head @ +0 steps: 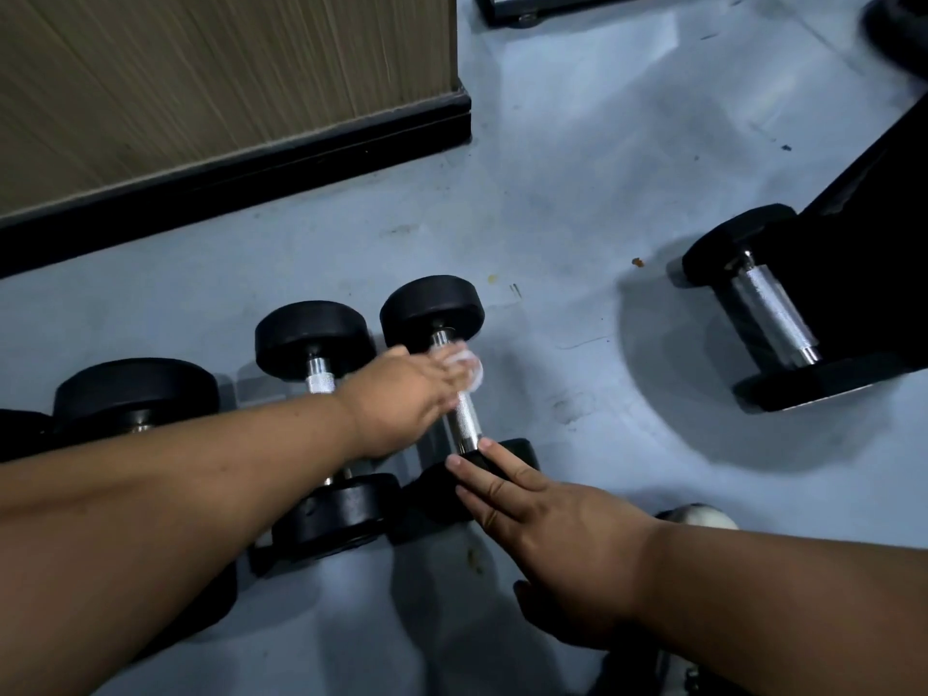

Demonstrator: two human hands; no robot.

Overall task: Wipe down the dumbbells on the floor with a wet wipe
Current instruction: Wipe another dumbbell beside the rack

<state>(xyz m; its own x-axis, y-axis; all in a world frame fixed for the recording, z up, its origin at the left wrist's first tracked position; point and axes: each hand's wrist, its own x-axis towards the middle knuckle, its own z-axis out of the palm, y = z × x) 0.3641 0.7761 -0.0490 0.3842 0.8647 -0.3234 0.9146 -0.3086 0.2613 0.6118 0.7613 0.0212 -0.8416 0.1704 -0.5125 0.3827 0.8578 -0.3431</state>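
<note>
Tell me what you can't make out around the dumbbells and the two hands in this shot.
- Head view: how the left hand holds the wet wipe; motion blur smears both.
- The middle dumbbell handle's lower part, covered by the left forearm.
- The leftmost dumbbell, cut by the forearm and frame edge.
- The right hand hides the wiped dumbbell near end.

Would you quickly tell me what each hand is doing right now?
Left hand: holds the wet wipe against the dumbbell handle.
Right hand: open, straight fingers resting on the dumbbell's near weight.
</note>
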